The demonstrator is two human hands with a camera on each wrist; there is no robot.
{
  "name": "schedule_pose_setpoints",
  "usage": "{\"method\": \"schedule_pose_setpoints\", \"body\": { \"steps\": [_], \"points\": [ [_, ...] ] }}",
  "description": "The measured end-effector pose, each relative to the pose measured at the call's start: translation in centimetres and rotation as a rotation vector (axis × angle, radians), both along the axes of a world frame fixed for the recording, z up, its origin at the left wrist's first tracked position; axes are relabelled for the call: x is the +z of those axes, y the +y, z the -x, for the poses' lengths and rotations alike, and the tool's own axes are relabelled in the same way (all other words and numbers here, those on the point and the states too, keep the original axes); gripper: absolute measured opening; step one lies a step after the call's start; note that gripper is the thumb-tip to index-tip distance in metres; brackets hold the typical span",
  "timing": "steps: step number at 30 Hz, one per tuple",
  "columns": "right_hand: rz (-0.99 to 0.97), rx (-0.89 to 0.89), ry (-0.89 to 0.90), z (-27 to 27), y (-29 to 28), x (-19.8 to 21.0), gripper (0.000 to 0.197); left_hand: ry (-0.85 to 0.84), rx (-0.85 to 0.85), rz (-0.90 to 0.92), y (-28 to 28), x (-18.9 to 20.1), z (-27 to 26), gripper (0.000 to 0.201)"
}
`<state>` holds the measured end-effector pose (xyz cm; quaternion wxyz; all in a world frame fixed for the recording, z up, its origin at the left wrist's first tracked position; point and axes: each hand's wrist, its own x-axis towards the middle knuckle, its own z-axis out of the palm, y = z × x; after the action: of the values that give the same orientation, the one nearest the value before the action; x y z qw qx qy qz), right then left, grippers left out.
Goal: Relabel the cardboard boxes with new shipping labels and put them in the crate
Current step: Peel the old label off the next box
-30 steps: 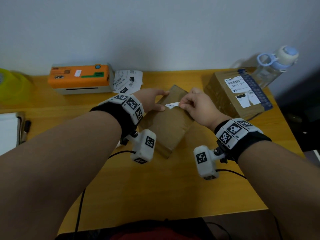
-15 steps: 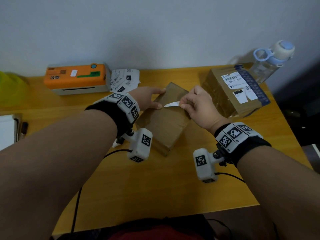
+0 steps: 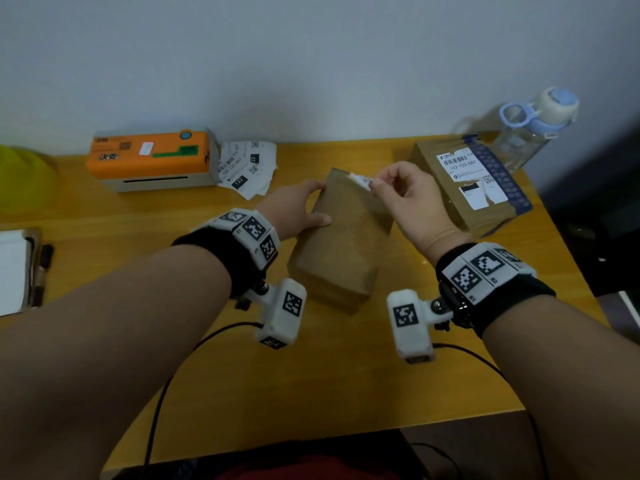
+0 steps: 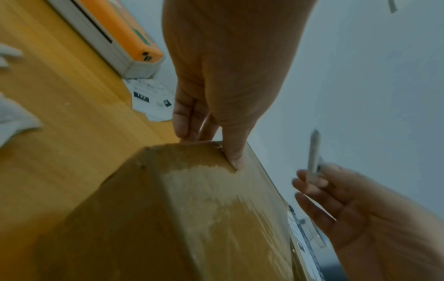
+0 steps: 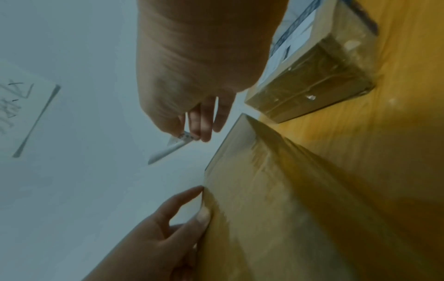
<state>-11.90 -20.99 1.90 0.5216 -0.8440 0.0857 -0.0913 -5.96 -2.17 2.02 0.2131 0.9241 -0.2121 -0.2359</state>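
Observation:
A plain brown cardboard box lies mid-table. My left hand grips its far left edge, thumb on the top face and fingers down the side. My right hand hovers over the box's far right corner and pinches a small white strip of peeled label, now clear of the box. A second brown box with white labels and blue tape sits to the right. Loose printed labels lie by the printer.
An orange and white label printer stands at the back left. A clear bottle with a blue lid stands at the back right corner. A notebook lies at the left edge; something yellow-green sits behind it.
My right hand has pulled the white strip up and away from the box's top toward the far right corner. The left hand keeps its hold on the box.

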Motion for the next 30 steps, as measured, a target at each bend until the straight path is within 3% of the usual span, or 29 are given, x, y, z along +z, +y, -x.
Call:
{"method": "schedule_pose_setpoints", "body": {
  "steps": [5,13,18,25,30],
  "points": [
    [-0.039,0.126,0.068,-0.2,3.6,0.4,0.006,0.1,0.157,0.217,2.3,-0.4,0.9,0.041],
    [0.072,0.473,0.12,-1.2,14.3,-0.5,0.012,0.081,0.473,0.211,12.2,-2.5,2.1,0.033],
    [0.198,0.566,0.36,-1.9,19.0,-3.8,0.01,0.109,0.577,0.19,16.2,-4.8,3.4,0.03],
    [0.396,0.582,0.511,-3.0,20.4,-8.7,0.012,0.039,0.441,0.111,16.1,-8.1,3.7,0.016],
    [0.518,0.616,0.561,-3.8,20.5,-10.6,0.014,0.033,0.397,0.043,15.3,-9.8,3.5,0.024]
  ]
}}
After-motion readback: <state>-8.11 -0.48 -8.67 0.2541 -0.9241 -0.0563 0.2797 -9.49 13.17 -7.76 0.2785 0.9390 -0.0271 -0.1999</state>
